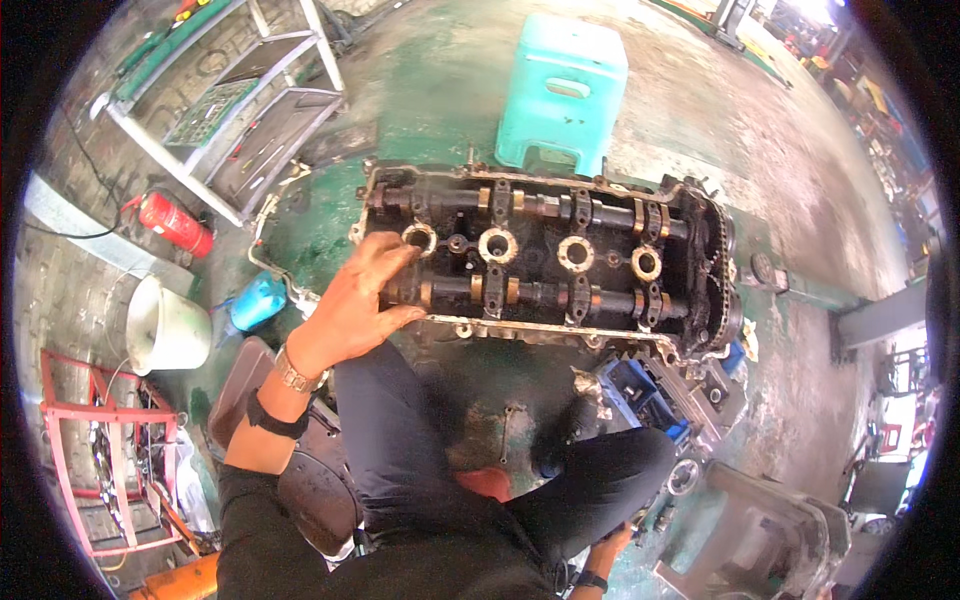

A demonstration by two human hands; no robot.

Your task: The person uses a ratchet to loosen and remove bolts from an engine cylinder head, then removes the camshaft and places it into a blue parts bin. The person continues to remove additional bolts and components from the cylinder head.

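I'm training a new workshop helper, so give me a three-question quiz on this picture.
1. True or false: the left hand rests on the cylinder head.
2. What stands beyond the cylinder head? A) a turquoise plastic stool B) a wooden chair C) a car tyre
3. Fill in: the fire extinguisher lying on the floor is ____.

Key: 1 true. 2 A, the stool. 3 red.

Grimy cyl. head (545,260), cover off, lying flat on floor. Two camshafts, chain at right end exposed.
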